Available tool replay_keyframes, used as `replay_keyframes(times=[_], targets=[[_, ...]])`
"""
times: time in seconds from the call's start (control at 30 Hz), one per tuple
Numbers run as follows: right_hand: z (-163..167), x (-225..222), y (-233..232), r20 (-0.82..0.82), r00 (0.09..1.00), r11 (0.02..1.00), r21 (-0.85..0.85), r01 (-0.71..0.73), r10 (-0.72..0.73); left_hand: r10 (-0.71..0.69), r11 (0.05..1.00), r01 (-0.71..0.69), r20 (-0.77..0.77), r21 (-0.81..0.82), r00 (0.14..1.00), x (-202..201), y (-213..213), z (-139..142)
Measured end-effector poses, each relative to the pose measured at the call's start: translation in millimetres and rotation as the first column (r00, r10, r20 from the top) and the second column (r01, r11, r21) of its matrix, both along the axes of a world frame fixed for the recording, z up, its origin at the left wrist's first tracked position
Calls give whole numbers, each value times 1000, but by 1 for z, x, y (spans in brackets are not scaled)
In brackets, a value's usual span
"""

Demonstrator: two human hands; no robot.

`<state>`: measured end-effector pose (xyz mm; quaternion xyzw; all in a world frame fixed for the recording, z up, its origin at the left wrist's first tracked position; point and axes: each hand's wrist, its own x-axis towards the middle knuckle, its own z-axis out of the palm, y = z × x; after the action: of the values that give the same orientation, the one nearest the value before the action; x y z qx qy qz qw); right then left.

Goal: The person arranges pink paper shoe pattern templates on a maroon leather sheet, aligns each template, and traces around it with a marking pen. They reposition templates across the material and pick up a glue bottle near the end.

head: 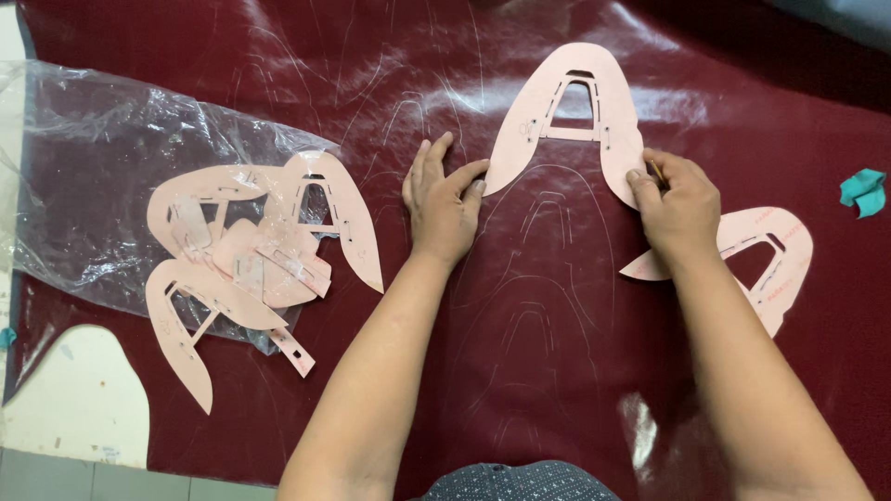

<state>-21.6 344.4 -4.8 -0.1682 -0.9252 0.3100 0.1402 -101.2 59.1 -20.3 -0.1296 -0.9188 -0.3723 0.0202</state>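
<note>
A pink horseshoe-shaped cardboard pattern (566, 102) lies flat on a sheet of dark red glossy leather (278, 56). My left hand (444, 199) rests on the leather with its fingers spread, the fingertips touching the pattern's left leg. My right hand (676, 206) presses on the pattern's right leg and grips a thin pen-like tool (656, 172) against its edge. Faint traced outlines of the same shape (548, 223) show on the leather below the pattern.
A second pink pattern (770, 260) lies right of my right wrist. A pile of pink pattern pieces (241, 260) sits on a clear plastic bag (83, 158) at the left. A teal scrap (863, 190) lies at the right edge. A cut-out notch (74, 390) opens the leather's lower left.
</note>
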Motion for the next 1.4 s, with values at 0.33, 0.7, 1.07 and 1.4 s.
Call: replay_keyframes(times=[0.33,0.7,1.07,1.4], targets=[[-9,14,-1,-2,998,989,136,-60,60,-32,999,33,48,-14,998,-4,-5,0],[-10,19,0,-12,997,991,105,-78,80,-65,998,66,93,1,994,-5,-9,4],[-11,19,1,-1,997,989,121,-79,79,-69,998,69,57,15,996,-4,-9,3],[-13,20,0,-15,997,986,145,-78,81,-74,997,74,29,4,997,-4,-10,0]])
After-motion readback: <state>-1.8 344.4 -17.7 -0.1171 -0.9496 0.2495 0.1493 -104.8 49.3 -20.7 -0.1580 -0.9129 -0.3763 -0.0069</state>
